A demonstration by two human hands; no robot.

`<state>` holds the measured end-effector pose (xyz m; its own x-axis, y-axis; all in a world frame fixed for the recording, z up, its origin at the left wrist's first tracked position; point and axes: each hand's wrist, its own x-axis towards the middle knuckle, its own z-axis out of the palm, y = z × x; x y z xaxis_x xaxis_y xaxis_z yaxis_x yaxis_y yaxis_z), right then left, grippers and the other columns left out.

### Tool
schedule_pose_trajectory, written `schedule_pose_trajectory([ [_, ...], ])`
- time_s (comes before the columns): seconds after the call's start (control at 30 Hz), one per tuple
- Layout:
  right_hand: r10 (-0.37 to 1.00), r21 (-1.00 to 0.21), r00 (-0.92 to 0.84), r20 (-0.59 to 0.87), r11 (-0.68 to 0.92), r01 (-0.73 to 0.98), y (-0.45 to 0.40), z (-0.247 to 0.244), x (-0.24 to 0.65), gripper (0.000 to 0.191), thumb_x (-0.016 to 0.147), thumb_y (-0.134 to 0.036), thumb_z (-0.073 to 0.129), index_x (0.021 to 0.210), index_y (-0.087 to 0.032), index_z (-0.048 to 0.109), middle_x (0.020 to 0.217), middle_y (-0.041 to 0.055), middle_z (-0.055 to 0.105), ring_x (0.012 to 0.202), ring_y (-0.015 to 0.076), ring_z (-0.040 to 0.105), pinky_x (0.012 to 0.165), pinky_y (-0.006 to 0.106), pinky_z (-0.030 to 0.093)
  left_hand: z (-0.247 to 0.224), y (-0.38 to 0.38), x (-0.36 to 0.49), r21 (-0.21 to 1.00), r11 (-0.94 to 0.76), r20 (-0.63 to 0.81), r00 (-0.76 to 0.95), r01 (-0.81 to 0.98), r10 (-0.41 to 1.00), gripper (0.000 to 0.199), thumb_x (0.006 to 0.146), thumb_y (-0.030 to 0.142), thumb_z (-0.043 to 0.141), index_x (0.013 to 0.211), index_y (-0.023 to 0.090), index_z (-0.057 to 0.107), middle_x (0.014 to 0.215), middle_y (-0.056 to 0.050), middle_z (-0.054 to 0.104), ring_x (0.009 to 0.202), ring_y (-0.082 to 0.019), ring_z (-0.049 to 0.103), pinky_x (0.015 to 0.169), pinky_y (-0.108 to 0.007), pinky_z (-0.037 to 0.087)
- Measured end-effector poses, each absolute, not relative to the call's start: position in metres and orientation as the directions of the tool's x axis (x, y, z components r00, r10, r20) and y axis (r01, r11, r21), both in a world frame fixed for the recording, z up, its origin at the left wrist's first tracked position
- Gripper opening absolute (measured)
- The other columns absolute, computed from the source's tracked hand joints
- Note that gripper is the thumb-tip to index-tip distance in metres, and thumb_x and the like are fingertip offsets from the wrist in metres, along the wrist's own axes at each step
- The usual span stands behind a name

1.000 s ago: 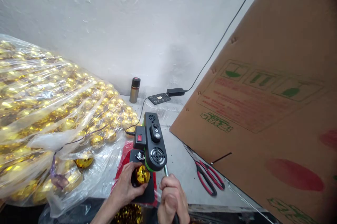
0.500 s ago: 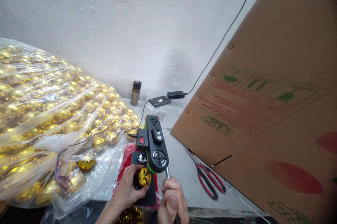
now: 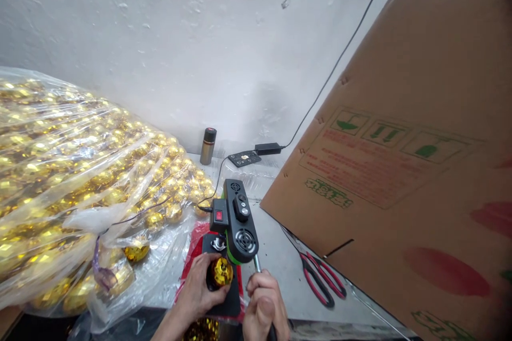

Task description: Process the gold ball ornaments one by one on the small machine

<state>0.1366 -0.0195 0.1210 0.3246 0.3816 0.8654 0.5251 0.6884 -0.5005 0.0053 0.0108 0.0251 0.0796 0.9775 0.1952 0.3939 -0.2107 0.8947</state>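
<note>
Little has shifted: the left hand (image 3: 197, 290) stays clamped on the gold ball (image 3: 222, 272), the right hand (image 3: 264, 304) wrapped round the metal handle (image 3: 257, 263); the work seems paused mid-step.

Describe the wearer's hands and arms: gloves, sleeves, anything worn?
Left hand: no glove; the forearm shows no sleeve or watch. Right hand: also ungloved; the frame's bottom edge cuts off its forearm, so sleeve unknown. I can make out no rings.
</note>
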Motion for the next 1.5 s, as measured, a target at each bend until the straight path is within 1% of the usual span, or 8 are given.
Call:
schedule_pose_trajectory([
  [0.3, 0.37, -0.462, 0.278, 0.887, 0.667, 0.585, -0.021, 0.108, 0.135, 0.045, 0.114, -0.029, 0.039, 0.071, -0.023, 0.05, 0.07, -0.0048, 0.059, 0.062, 0.0112, 0.057, 0.087, 0.031, 0.052, 0.03, 0.012, 0.006, 0.905, -0.198, 0.17, 0.106, 0.376, 0.98, 0.052, 0.066, 0.026, 0.08, 0.116, 0.018, 0.075, 0.119, -0.017, 0.08, 0.115, -0.038, 0.074, 0.105, -0.059, 0.059],
  [0.6, 0.639, -0.695, 0.293, 0.711, 0.579, 0.426, -0.027, 0.177, 0.145, 0.042, 0.112, -0.024, 0.046, 0.07, -0.022, 0.051, 0.069, -0.0021, 0.055, 0.061, 0.0117, 0.053, 0.055, 0.024, 0.038, 0.019, 0.003, -0.001, 0.879, -0.231, 0.189, 0.138, 0.418, 0.972, 0.06, 0.071, 0.025, 0.082, 0.129, 0.019, 0.07, 0.129, -0.017, 0.079, 0.121, -0.037, 0.075, 0.107, -0.057, 0.061],
  [0.8, 0.67, -0.766, 0.378, 0.639, 0.512, 0.389, -0.034, 0.186, 0.137, 0.047, 0.111, -0.042, 0.049, 0.07, -0.022, 0.059, 0.065, -0.0025, 0.053, 0.054, 0.0119, 0.046, 0.053, 0.028, 0.035, 0.001, -0.032, -0.05, 0.632, -0.548, 0.448, 0.318, 0.548, 0.835, 0.085, 0.075, 0.054, 0.091, 0.148, 0.025, 0.059, 0.149, -0.017, 0.07, 0.133, -0.039, 0.07, 0.11, -0.053, 0.062],
  [0.93, 0.686, -0.853, 0.512, 0.518, 0.458, 0.249, -0.038, 0.171, 0.125, 0.051, 0.108, -0.05, 0.054, 0.066, -0.022, 0.056, 0.068, -0.0013, 0.053, 0.058, 0.0127, 0.046, 0.057, 0.029, 0.036, 0.037, 0.006, -0.087, 0.427, -0.301, 0.457, 0.084, 0.852, 0.885, 0.033, 0.105, 0.03, 0.05, 0.128, 0.02, 0.071, 0.14, -0.018, 0.074, 0.133, -0.036, 0.069, 0.111, -0.055, 0.059],
  [1.1, 0.69, -0.862, 0.53, 0.492, 0.47, 0.188, -0.039, 0.172, 0.119, 0.051, 0.108, -0.049, 0.057, 0.064, -0.021, 0.056, 0.072, -0.0009, 0.055, 0.059, 0.0123, 0.047, 0.057, 0.029, 0.036, 0.087, 0.09, -0.094, 0.296, -0.012, 0.213, -0.054, 0.955, 0.975, 0.042, 0.099, 0.011, 0.048, 0.138, 0.01, 0.064, 0.141, -0.024, 0.07, 0.136, -0.036, 0.066, 0.115, -0.05, 0.053],
  [1.3, 0.699, -0.869, 0.527, 0.483, 0.454, 0.195, -0.043, 0.17, 0.116, 0.052, 0.11, -0.045, 0.052, 0.063, -0.022, 0.052, 0.073, 0.0006, 0.055, 0.065, 0.0144, 0.051, 0.061, 0.029, 0.038, 0.094, 0.121, -0.083, 0.368, 0.023, 0.098, -0.064, 0.929, 0.993, 0.038, 0.09, 0.016, 0.063, 0.128, 0.015, 0.067, 0.111, -0.019, 0.082, 0.105, -0.035, 0.08, 0.093, -0.045, 0.062],
  [1.4, 0.701, -0.856, 0.499, 0.509, 0.476, 0.203, -0.043, 0.173, 0.119, 0.051, 0.111, -0.041, 0.05, 0.064, -0.022, 0.051, 0.074, 0.0012, 0.056, 0.066, 0.0149, 0.052, 0.06, 0.029, 0.039, 0.093, 0.104, -0.084, 0.433, -0.008, 0.097, -0.037, 0.901, 0.995, 0.04, 0.093, 0.025, 0.061, 0.132, 0.016, 0.063, 0.121, -0.018, 0.081, 0.113, -0.032, 0.078, 0.098, -0.042, 0.06],
  [1.5, 0.703, -0.848, 0.476, 0.528, 0.469, 0.248, -0.04, 0.182, 0.126, 0.05, 0.111, -0.041, 0.05, 0.066, -0.022, 0.052, 0.072, 0.0002, 0.055, 0.06, 0.0129, 0.048, 0.056, 0.028, 0.037, 0.09, 0.075, -0.076, 0.748, -0.025, 0.081, -0.053, 0.663, 0.995, 0.05, 0.092, 0.044, 0.063, 0.134, 0.018, 0.058, 0.119, -0.012, 0.081, 0.108, -0.029, 0.079, 0.096, -0.041, 0.062],
])
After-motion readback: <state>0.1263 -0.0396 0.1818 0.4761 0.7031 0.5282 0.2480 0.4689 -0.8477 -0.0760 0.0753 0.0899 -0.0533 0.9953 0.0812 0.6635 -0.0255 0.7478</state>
